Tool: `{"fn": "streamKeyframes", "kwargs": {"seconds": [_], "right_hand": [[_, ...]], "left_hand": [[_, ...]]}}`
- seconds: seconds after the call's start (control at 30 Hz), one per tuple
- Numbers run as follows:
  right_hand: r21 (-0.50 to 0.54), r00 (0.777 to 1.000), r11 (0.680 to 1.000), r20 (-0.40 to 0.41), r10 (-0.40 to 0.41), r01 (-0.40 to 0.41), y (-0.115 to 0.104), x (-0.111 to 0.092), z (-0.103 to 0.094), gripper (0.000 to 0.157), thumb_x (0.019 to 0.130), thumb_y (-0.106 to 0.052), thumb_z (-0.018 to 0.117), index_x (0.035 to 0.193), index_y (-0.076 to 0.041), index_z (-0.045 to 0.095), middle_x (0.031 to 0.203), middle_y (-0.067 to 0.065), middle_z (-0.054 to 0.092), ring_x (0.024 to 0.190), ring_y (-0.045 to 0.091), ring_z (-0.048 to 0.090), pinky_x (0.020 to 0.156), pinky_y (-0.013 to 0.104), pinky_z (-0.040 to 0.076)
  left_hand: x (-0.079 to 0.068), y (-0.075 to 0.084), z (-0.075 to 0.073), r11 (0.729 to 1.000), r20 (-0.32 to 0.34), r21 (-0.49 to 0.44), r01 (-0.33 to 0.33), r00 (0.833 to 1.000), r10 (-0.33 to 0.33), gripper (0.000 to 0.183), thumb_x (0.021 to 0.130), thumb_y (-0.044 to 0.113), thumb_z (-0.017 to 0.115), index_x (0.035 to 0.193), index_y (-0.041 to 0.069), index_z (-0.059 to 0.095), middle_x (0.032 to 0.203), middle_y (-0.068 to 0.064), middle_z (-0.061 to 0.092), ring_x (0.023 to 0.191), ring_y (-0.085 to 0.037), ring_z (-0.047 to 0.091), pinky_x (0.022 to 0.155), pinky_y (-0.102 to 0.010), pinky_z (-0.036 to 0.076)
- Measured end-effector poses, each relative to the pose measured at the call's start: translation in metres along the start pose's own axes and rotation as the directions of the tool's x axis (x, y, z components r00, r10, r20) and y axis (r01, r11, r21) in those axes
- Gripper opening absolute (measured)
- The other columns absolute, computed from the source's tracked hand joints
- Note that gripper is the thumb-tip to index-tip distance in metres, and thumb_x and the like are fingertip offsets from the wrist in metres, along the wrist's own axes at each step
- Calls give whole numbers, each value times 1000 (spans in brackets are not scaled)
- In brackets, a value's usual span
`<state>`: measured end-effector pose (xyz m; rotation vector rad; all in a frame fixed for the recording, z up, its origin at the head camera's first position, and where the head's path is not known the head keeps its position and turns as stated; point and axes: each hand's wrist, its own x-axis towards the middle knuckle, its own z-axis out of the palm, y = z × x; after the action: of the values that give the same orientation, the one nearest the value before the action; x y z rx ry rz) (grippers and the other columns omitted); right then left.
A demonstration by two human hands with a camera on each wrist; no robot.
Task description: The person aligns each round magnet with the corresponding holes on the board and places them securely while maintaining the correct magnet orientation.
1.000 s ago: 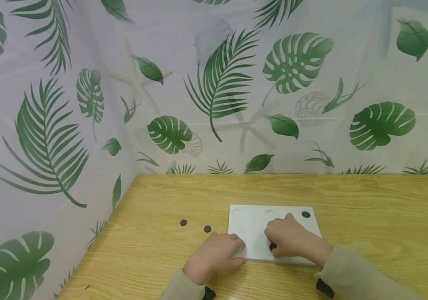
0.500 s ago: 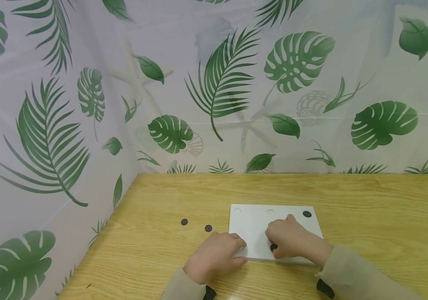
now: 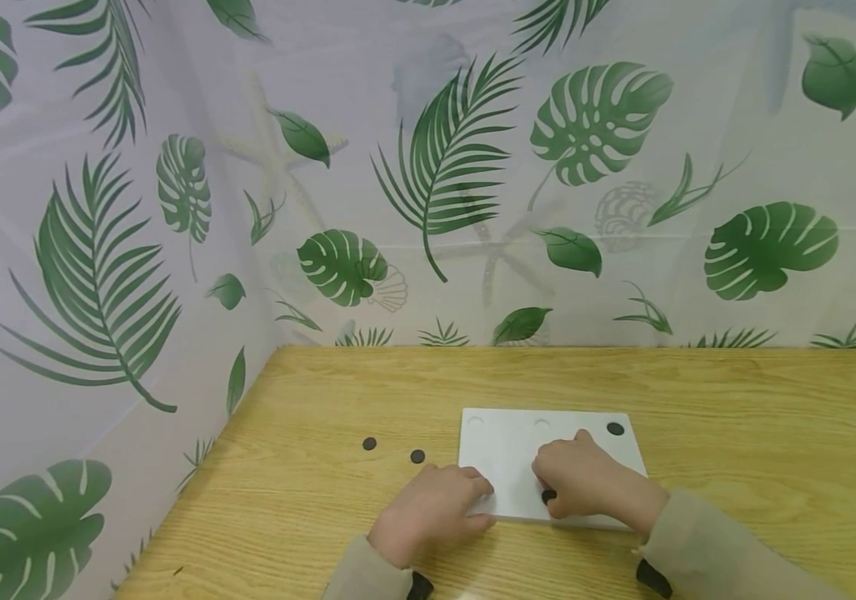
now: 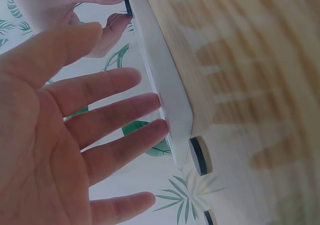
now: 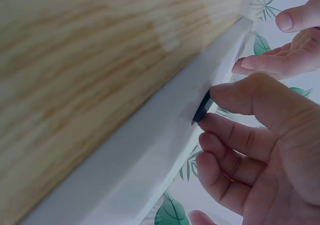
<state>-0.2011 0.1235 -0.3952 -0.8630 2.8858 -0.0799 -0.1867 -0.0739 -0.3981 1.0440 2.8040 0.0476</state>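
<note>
A white board (image 3: 510, 467) with shallow round recesses lies on the wooden table. My right hand (image 3: 593, 477) is over its front middle and pinches a black disc (image 5: 202, 106) between thumb and index finger, right at the board's surface. My left hand (image 3: 435, 510) rests at the board's left end, fingers spread and fairly straight, their tips (image 4: 160, 127) at the white edge; it holds nothing. Another black disc (image 3: 615, 428) sits in the board's back right corner. Two recesses show along the back edge, at the left corner and the middle.
Two loose black discs, one nearer the board (image 3: 417, 457) and one farther left (image 3: 370, 443), lie on the table (image 3: 307, 483). A leaf-patterned cloth (image 3: 473, 167) hangs behind the table and along its left side.
Both hands, the board and the discs keep their places relative to each other. The whole head view has shifted very slightly.
</note>
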Motion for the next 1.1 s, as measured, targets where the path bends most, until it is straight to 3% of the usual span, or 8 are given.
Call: {"fn": "streamKeyframes", "kwargs": {"seconds": [0.5,1.1], "right_hand": [[-9,1000,1000,-10,-7,7,1,-2,-1,23,61,-19,74,59,-17,51,57,-10,42,55,11,38,60,38,33],[143,992,990,-123,3,15,26,-30,-13,17,70,-21,72,81,-12,64,78,-5,56,67,11,53,59,35,42]], "left_hand": [[1,0,1,1000,8,3,2,1000,-2,32,84,40,56,106,20,63,99,11,59,87,-5,55,77,-36,42],[1,1,1,1000,28,0,16,999,-16,33,83,41,57,108,20,63,104,10,59,92,-6,55,78,-36,42]]}}
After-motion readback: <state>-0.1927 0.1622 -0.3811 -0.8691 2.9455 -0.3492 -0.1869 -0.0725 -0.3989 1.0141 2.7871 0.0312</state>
